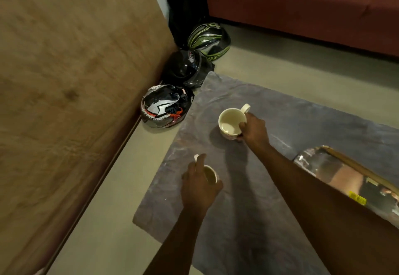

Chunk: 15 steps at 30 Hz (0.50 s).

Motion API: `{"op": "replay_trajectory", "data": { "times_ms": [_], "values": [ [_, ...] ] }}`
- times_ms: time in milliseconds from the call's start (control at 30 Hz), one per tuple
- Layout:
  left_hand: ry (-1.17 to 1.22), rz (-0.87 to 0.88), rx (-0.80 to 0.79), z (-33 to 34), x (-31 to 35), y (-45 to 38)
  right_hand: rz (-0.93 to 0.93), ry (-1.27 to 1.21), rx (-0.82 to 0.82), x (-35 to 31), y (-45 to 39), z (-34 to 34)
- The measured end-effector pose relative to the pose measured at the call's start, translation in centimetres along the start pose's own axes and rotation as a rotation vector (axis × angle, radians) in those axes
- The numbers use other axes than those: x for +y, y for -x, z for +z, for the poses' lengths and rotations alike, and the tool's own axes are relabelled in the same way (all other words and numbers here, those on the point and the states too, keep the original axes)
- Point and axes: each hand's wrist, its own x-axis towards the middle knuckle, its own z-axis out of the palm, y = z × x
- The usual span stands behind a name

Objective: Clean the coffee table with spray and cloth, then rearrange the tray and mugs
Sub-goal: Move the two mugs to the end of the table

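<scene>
The coffee table [248, 220] has a grey stone-look top. My right hand [254, 131] grips a cream mug [231, 121] by its rim and side, near the table's far left part; its handle points away from me. My left hand [199, 183] holds a second cream mug [210, 174] from above, closer to me and near the left edge; most of that mug is hidden under my fingers. A shiny metal tray [336, 167] with a golden rim lies on the table's right side, partly behind my right forearm.
Three motorcycle helmets [166, 106] sit on the floor beyond the table's far left corner, against a wooden panel [64, 80]. A dark bag [185, 4] stands behind them. A red sofa [302, 4] runs along the back. Pale floor surrounds the table.
</scene>
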Motion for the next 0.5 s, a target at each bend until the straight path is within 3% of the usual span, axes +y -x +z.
{"op": "replay_trajectory", "data": {
  "times_ms": [133,500],
  "values": [
    [0.004,0.062,0.095,-1.0,1.0,-2.4,-0.045,0.064,-0.011,-1.4,-2.1,0.8],
    [-0.122,0.119,0.062,-4.2,6.5,-16.0,-0.062,0.191,0.072,-4.7,-10.8,-2.1]
  ]
}}
